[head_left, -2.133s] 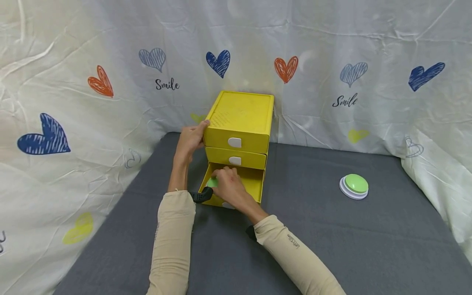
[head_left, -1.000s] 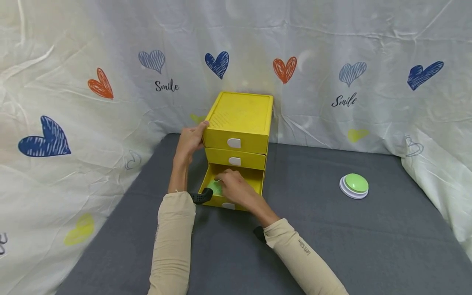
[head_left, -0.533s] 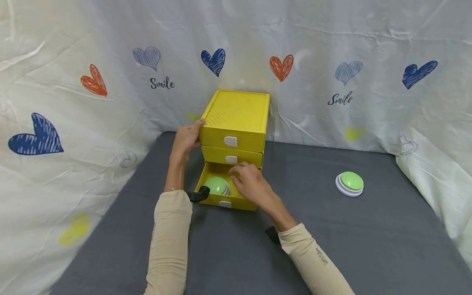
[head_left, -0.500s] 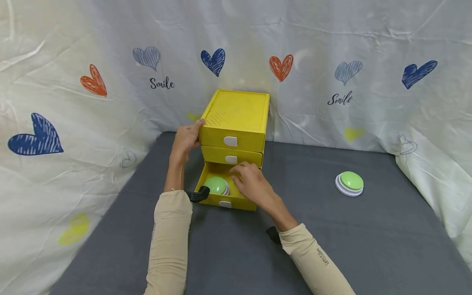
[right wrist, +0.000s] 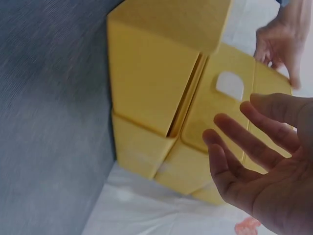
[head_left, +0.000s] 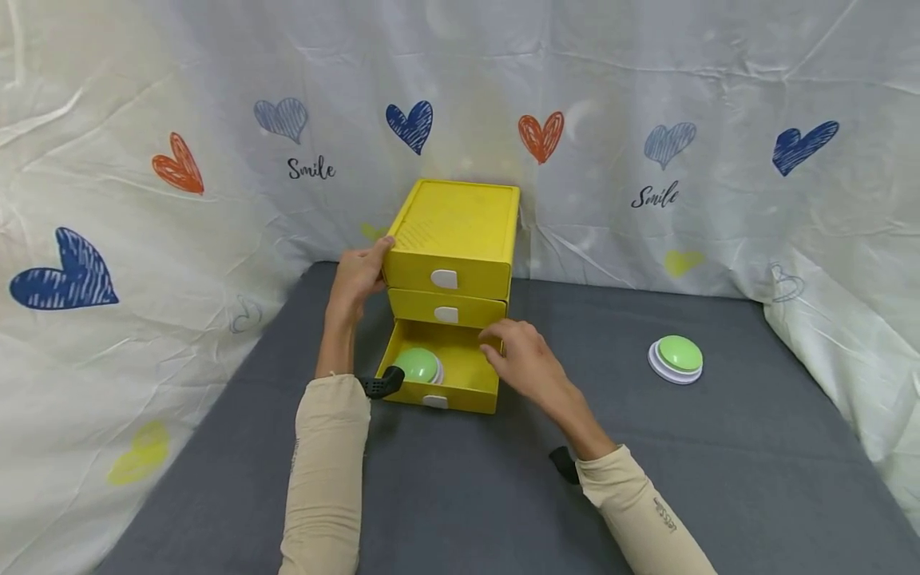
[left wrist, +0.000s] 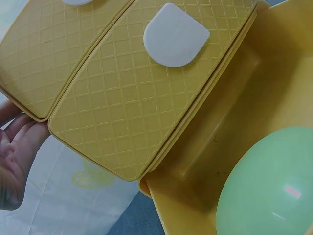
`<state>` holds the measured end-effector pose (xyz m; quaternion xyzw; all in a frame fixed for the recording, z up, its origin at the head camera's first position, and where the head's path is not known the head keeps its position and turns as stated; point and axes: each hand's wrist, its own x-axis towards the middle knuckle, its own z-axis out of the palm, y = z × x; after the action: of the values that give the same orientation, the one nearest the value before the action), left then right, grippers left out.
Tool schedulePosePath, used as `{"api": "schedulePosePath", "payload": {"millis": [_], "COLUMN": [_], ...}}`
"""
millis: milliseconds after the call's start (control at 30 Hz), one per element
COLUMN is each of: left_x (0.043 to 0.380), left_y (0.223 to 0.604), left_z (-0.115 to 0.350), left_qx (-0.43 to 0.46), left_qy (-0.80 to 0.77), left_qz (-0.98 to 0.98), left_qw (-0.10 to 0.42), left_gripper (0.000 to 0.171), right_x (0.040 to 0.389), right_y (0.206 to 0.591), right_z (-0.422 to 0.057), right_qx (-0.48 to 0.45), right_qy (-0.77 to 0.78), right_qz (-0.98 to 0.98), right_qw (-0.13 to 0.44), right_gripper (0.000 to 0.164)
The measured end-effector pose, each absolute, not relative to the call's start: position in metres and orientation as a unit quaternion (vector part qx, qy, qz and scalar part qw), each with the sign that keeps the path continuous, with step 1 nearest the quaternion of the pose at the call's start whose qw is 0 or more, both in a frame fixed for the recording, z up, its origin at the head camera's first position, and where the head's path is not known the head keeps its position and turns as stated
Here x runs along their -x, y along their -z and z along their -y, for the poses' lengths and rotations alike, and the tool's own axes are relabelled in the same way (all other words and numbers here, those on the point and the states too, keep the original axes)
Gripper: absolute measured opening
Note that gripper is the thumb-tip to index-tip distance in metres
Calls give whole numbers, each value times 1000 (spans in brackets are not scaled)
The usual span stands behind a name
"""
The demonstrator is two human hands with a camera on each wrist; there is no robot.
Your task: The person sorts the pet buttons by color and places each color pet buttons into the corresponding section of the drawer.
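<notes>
A yellow drawer cabinet stands against the back curtain with its bottom drawer pulled out. At the left of that drawer lies a green dome button with a white base; in the left wrist view its green dome fills the lower right. My left hand rests against the cabinet's upper left side, thumb at the top front corner. Just right of the pulled-out drawer is my right hand, apart from the button. Its fingers are loosely bent and hold nothing in the right wrist view.
A second green button with a white base sits to the right on the dark grey tablecloth. The upper two drawers are closed, each with a white pull tab. A white curtain with printed hearts lines the back and sides.
My right hand has let go of the green button, leaving it in the drawer, and has moved right, out over the drawer's right edge. The left hand stays at the cabinet.
</notes>
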<state>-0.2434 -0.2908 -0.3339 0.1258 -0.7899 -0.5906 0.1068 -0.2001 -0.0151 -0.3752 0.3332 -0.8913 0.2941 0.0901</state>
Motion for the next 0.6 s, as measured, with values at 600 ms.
{"api": "schedulePosePath", "payload": {"millis": [600], "left_x": [242], "left_y": [334], "left_z": [291], "left_qx": [-118], "left_qy": [585], "left_qz": [794], "left_qw": [113], "left_gripper": [68], "right_x": [207], "right_y": [382], "right_z": [-34], "right_qx": [-278], "right_qy": [-292], "right_qz": [910], "right_qw": [101], "right_gripper": [12]}}
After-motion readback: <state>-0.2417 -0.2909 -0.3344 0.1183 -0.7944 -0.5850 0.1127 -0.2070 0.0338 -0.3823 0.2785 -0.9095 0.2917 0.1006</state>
